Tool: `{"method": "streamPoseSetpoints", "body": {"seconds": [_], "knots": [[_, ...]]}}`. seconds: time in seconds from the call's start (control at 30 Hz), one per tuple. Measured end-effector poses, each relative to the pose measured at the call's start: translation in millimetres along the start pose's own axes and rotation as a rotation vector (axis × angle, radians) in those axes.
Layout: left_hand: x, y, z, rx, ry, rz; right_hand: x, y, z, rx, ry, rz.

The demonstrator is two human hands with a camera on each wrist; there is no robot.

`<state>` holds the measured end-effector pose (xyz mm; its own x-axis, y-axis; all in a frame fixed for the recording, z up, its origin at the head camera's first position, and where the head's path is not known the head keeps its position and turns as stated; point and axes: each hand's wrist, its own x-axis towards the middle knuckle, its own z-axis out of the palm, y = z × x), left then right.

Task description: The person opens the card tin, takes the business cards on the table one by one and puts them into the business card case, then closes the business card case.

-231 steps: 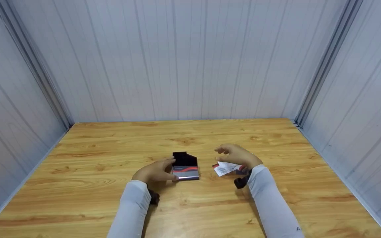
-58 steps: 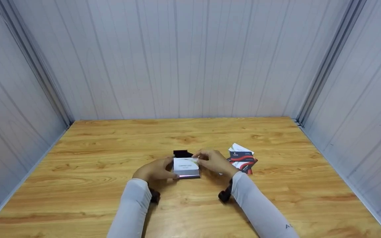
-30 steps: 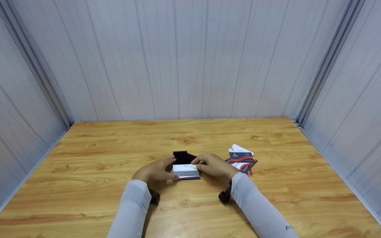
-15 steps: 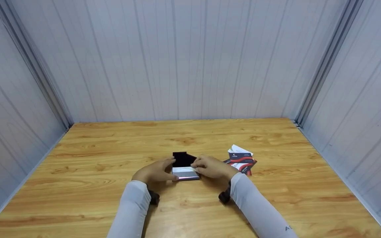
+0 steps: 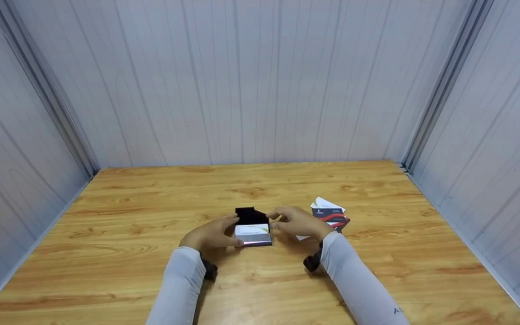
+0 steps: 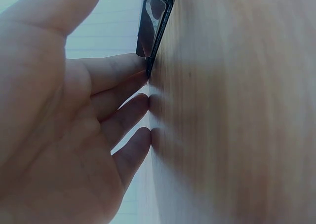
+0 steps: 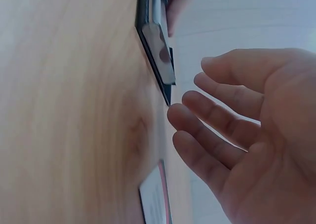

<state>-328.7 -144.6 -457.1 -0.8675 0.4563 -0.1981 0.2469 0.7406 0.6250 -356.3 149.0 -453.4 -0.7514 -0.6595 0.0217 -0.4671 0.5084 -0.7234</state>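
Note:
An opened business card case (image 5: pixel 257 243) with a silver front and a raised black lid (image 5: pixel 248 217) lies on the table. A white business card (image 5: pixel 252 230) sits in it, its upper part showing above the silver front. My left hand (image 5: pixel 208 234) steadies the case at its left end, thumb at the front edge and fingers towards the back. In the left wrist view the index finger touches the case's end. Beside the right end, my right hand (image 5: pixel 299 221) has loosely bent, spread fingers with nothing between them. The right wrist view shows these fingers apart from the case.
Several loose business cards (image 5: pixel 331 214), white and dark with red, lie fanned right of the case, partly hidden by my right hand and wrist. The wooden table (image 5: pixel 129 212) meets white panel walls (image 5: pixel 260 90) at the back and sides.
The white card went down into the case between about two seconds and half a second ago. Since then my right hand has let go and moved slightly right. The left hand stays put.

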Motion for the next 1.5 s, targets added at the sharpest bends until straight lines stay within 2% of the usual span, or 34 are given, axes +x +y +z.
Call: {"method": "streamPoseSetpoints", "body": {"seconds": [0.2, 0.6, 0.83, 1.0, 1.2, 1.4, 1.5], "knots": [[-1.8, 0.4, -0.4, -0.017, -0.011, 0.000, -7, 5, -13.7, -0.011, 0.040, 0.036], [-1.3, 0.2, -1.2, -0.030, -0.001, -0.003, -44, 30, -65.2, -0.071, 0.184, 0.241], [1.3, -0.8, -1.3, -0.020, -0.009, -0.007, -64, 49, -83.5, -0.110, 0.234, 0.314], [2.2, 0.0, -3.0, -0.013, -0.014, -0.006, -71, 59, -88.8, -0.052, 0.254, 0.383], [2.2, 0.3, -2.7, -0.030, -0.031, -0.003, -76, 67, -89.2, -0.074, 0.260, 0.418], [1.3, -0.4, -1.0, -0.041, -0.026, -0.010, -77, 71, -84.4, -0.017, 0.232, 0.489], [0.3, -0.2, -0.7, -0.038, -0.023, -0.012, -77, 73, -83.1, -0.042, 0.229, 0.513]]}}
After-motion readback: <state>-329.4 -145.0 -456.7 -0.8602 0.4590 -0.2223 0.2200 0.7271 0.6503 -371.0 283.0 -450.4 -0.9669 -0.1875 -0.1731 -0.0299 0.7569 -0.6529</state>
